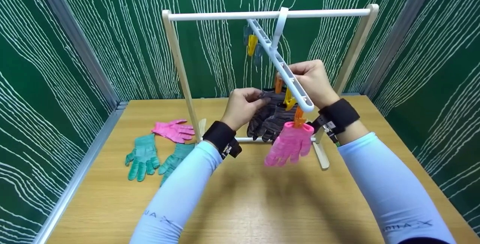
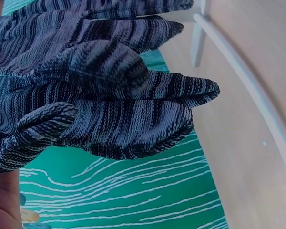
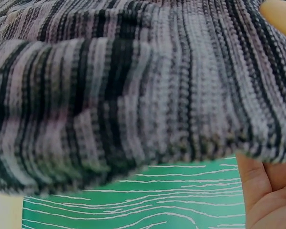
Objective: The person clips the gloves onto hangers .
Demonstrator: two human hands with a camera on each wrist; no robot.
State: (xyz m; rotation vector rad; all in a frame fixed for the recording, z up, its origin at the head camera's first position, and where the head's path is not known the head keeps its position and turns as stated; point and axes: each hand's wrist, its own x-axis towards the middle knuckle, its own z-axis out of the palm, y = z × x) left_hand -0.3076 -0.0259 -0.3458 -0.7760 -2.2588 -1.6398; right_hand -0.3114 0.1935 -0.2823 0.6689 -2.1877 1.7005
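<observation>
My left hand (image 1: pixel 242 105) pinches the cuff edge of a dark striped glove (image 1: pixel 268 99) below the hanger; in the left wrist view part of that hand (image 2: pixel 7 200) shows beside two striped gloves (image 2: pixel 109 124). Behind the hanger bar, my right hand (image 1: pixel 313 80) pinches an orange clip (image 1: pixel 278 85) at this glove's cuff, its fingertips partly hidden. A yellow clip (image 1: pixel 289 99) is at the nearer striped glove (image 1: pixel 281 118). From another orange clip (image 1: pixel 299 117) at the near end hangs a pink glove (image 1: pixel 290 142). Striped fabric (image 3: pixel 148 90) fills most of the right wrist view.
The light blue hanger (image 1: pixel 279 62) hooks over the white rod (image 1: pixel 225 15) of a wooden-legged rack (image 1: pixel 180 64). Unused yellow (image 1: pixel 252 45) and grey clips (image 1: pixel 258 54) hang at its far end. A pink glove (image 1: pixel 174 130) and two green gloves (image 1: pixel 143 157) lie on the table's left.
</observation>
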